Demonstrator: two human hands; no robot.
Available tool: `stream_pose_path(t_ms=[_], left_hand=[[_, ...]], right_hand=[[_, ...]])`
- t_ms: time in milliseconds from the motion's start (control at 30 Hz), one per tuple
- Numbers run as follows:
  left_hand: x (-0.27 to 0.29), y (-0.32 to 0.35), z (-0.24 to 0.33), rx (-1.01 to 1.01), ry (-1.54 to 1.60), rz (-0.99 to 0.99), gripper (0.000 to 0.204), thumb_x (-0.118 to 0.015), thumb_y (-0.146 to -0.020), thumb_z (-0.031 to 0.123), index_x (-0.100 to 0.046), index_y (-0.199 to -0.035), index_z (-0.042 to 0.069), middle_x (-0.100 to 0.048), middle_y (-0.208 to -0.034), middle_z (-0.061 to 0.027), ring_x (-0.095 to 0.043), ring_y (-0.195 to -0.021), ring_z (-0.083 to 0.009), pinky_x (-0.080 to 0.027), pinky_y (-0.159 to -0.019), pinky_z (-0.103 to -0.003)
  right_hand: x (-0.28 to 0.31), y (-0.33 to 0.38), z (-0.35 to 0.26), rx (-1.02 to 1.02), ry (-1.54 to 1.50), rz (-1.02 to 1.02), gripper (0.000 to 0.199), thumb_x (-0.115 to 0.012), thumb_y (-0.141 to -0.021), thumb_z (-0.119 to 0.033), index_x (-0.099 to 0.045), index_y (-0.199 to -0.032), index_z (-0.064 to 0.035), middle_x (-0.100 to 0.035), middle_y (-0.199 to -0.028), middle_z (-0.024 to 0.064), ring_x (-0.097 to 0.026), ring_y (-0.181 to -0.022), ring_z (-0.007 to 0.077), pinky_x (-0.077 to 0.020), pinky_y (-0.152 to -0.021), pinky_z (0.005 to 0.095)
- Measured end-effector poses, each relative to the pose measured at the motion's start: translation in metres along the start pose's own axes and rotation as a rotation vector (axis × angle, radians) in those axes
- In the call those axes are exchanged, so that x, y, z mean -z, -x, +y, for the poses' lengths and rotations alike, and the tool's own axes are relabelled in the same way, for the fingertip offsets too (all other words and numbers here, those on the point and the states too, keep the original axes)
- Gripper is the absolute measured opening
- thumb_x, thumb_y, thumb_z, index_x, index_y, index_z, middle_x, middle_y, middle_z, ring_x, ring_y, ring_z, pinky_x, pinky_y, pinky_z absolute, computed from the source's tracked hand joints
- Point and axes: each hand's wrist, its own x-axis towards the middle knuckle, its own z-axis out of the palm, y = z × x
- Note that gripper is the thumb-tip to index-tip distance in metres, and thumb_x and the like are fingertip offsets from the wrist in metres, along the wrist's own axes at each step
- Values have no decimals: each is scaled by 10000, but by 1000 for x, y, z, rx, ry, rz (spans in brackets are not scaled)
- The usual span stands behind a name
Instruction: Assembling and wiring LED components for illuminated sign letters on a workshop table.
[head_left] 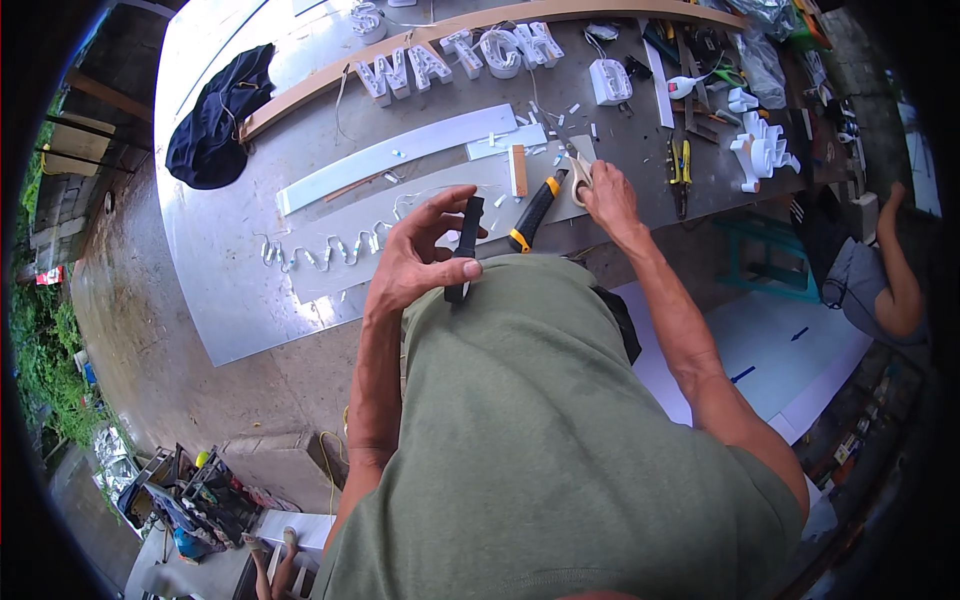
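Scissors (576, 170) with pale cream handles

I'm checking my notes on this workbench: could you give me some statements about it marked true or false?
1. The left hand holds a black object. True.
2. The right hand is on the yellow-handled pliers. False: the right hand is at the pale-handled scissors.
3. A black-and-yellow knife lies on the table between the hands. True.
4. The dark cloth lies at the table's right end. False: the dark cloth is at the left.
5. The wavy wired string lies left of the left hand. True.
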Motion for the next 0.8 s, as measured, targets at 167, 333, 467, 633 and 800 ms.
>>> stream_pose_path(t_ms=[167, 333, 467, 633, 800], left_hand=[[6, -6, 11, -70, -100, -53, 1080, -959, -602, 226, -419, -1507, -8, -605, -1270, -150, -628, -1138, -284, -610, -809, -380], [8, -5, 27, -111, -193, -20, 1108, -971, -572, 235, -426, -1512, 15, -607, -1267, -135, -631, -1100, -246, -586, -794, -334], [13, -8, 33, -136, -263, -42, 1125, -978, -563, 269, -428, -1520, 51, -612, -1260, -130, -636, -1091, -242, -586, -771, -324], [15, -12, 34, -160, -270, -79, 1149, -973, -559, 331, -419, -1534, 82, -604, -1282, -152, -615, -1129, -271, -588, -781, -347], [11, -11, 33, -128, -264, -105, 1146, -963, -568, 344, -414, -1547, 111, -592, -1331, -170, -584, -1187, -299, -581, -816, -369]], right_hand=[[-7, 0, 8, -46, 12, 89, 320, -700, -798, -180, -636, -1021, 41, -683, -1020, 254, -685, -863, 443, -557, -771, 505], [36, 0, 15, -287, -488, -274, 402, -692, -837, -180, -630, -1156, 57, -732, -1018, 215, -734, -728, 299, -569, -618, 373], [95, 29, -16, -216, -1245, -453, 481, -762, -848, -185, -574, -1233, 33, -706, -984, 106, -700, -809, 194, -560, -741, 312], [124, 64, -43, 27, -1329, -782, 797, -873, -736, -457, -542, -1277, 26, -610, -1063, 64, -620, -960, 156, -496, -875, 320], [133, 61, -49, 23, -1045, -934, 667, -890, -704, -420, -633, -1130, 25, -667, -898, 47, -625, -825, 127, -504, -757, 282]])
